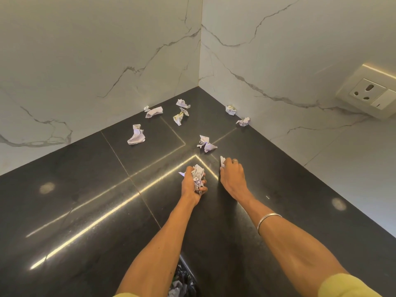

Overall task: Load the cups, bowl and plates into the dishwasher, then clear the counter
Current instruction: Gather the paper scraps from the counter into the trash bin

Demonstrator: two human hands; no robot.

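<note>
My left hand (191,185) grips a bunch of crumpled white paper scraps (198,173) just above the black stone counter (85,189). My right hand (232,172) lies knuckles-up on the counter, its fingers curled over a small scrap (222,161) that sticks out at the fingertips. Just beyond it lies another crumpled scrap (206,143). Several more scraps sit farther back toward the corner: one at the left (136,135), a pair by the left wall (153,111), two in the middle (181,113) and two by the right wall (231,109).
White marble walls meet in a corner (200,82) behind the counter. A wall socket (369,94) sits on the right wall. At the bottom edge, between my arms, an opening (182,281) shows dark contents with crumpled paper.
</note>
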